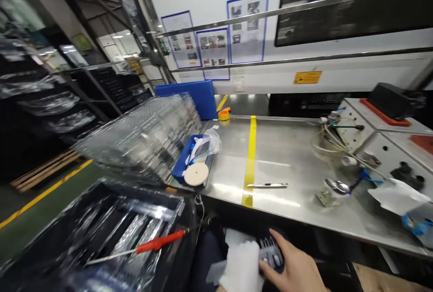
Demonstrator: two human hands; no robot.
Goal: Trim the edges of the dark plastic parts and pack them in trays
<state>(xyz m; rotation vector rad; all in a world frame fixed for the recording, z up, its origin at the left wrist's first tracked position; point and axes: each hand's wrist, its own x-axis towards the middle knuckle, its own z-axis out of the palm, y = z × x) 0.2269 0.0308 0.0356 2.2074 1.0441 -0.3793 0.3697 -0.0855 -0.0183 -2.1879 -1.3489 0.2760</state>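
dark part [271,252] under right hand [297,270], perhaps gripped

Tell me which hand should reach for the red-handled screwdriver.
Probably left: the left hand, white-covered, sits nearer the red-handled screwdriver lying across the black crate, while the right hand holds a small dark part.

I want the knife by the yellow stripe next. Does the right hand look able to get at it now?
Probably yes, once freed: the right hand rests on a small dark part below the steel table, and nothing stands between it and the knife lying there.
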